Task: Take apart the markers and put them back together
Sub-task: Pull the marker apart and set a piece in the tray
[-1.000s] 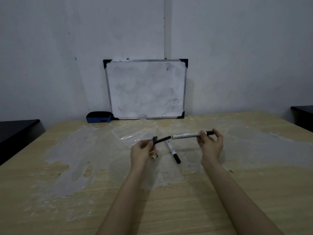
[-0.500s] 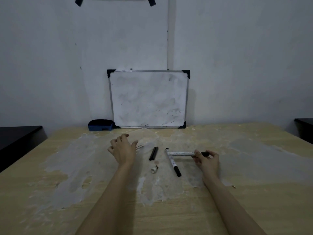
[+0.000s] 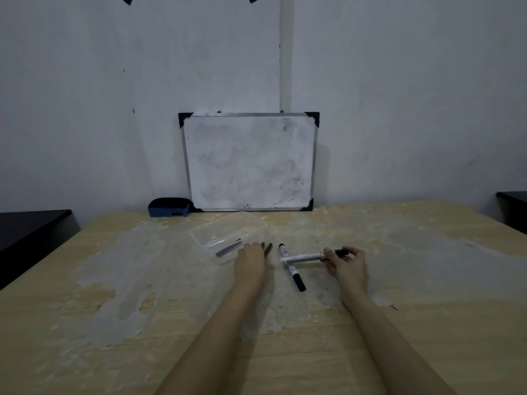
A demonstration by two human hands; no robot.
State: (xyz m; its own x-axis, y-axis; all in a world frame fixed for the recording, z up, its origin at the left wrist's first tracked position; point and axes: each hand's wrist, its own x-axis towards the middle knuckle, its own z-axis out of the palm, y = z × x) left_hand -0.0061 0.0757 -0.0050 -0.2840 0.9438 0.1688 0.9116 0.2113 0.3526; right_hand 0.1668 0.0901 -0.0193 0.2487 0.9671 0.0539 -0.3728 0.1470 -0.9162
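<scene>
Pinching marker barrel (image 3: 302, 257): right hand (image 3: 346, 265); left hand (image 3: 251, 263) flat, grip unclear.

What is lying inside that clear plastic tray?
Inside the clear tray lies one dark, slim marker part. Its near end is covered by the left hand.

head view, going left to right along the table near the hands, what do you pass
clear plastic container → left hand → thin black marker parts → white marker barrel with black end → right hand
</scene>
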